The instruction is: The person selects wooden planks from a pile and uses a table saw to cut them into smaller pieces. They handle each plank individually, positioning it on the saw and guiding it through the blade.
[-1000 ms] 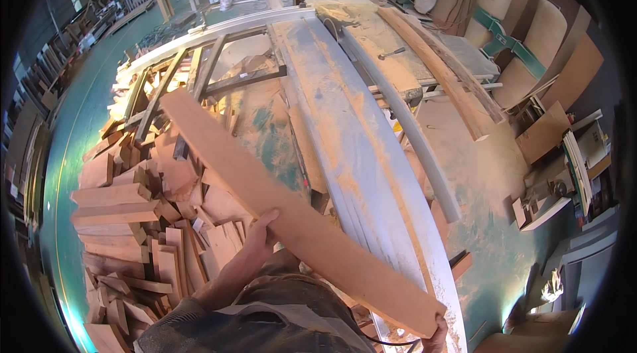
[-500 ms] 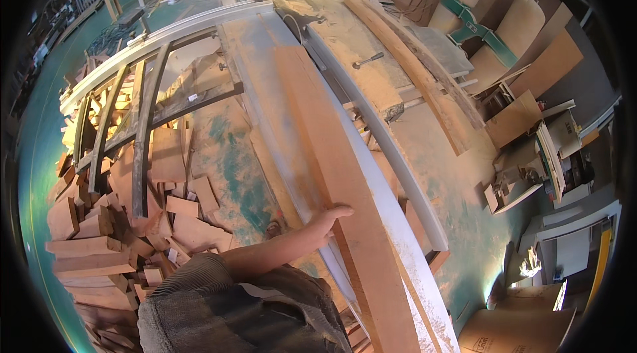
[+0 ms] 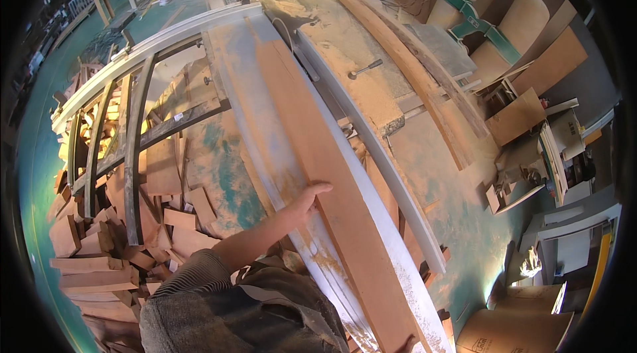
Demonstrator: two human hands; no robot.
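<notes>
A long reddish-brown wooden board (image 3: 332,200) lies lengthwise along the pale metal saw table (image 3: 265,154), stretching from the lower edge to the far side. My left hand (image 3: 309,202) grips its left edge halfway along, thumb over the top face and fingers hidden below the edge. At the lower edge of the picture, a small part of my right hand (image 3: 409,345) shows against the board's near right side; its other fingers are out of sight. Right of the board runs a straight metal fence (image 3: 378,147), with a gap between them. Sawdust lies on the table.
A dark metal frame (image 3: 136,147) juts out to the left, above a heap of wood offcuts (image 3: 106,273). Two long planks (image 3: 411,74) rest beyond the fence, near a clamp handle (image 3: 366,69). Dust-collector bags (image 3: 521,28) stand at the far right, cardboard boxes (image 3: 511,330) at the lower right.
The board has slid forward along the table, with my left hand moving forward on its edge. Part of my right hand has come into sight at the bottom. The view has shifted slightly.
</notes>
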